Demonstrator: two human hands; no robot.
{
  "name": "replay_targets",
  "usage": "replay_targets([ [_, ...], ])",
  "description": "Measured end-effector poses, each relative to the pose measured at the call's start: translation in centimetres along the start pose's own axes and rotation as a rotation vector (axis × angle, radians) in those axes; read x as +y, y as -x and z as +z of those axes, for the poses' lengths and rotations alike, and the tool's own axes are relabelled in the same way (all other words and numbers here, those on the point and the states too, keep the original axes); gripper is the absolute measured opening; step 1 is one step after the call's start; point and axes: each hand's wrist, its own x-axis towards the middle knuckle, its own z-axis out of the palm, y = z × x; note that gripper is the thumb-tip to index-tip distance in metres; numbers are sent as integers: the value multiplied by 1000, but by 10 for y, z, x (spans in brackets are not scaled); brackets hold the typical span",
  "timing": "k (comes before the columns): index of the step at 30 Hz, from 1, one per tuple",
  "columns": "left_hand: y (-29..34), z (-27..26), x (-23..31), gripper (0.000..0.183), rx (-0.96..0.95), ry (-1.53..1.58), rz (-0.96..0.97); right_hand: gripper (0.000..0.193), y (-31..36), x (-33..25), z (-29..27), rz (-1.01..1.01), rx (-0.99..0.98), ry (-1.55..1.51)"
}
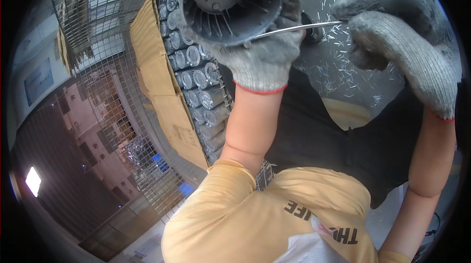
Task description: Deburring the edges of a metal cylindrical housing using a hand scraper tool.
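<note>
A dark grey round metal casting [189, 20] with thin fins inside and a solid hub is held up at the top middle of the head view. My left hand [265, 59], in a grey knitted glove with a red cuff, is closed around its lower right side. From my gloved right hand [387, 32], at the upper right, a thin, slightly curved metal blade-like tool [299, 27] reaches leftward. Its far end meets the lower right rim of the casting. The right fingers are curled round the tool's near end, so any handle is hidden.
Left of my arm, a wire mesh cage [113, 67] holds several stacked finned cylindrical parts [198, 79], with a cardboard sheet [157, 86] along their side. Light slivers [333, 47] litter the grey floor. My dark-trousered legs [314, 121] are below the hands.
</note>
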Motion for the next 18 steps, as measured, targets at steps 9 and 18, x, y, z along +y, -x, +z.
replay_targets([
  [9, 4, 13, -1, 91, 69, -29, 28, 36, -1, -16, 87, -156, 143, 680],
  [18, -4, 23, -1, 91, 154, -49, 32, 38, -9, -29, 139, -136, 156, 685],
])
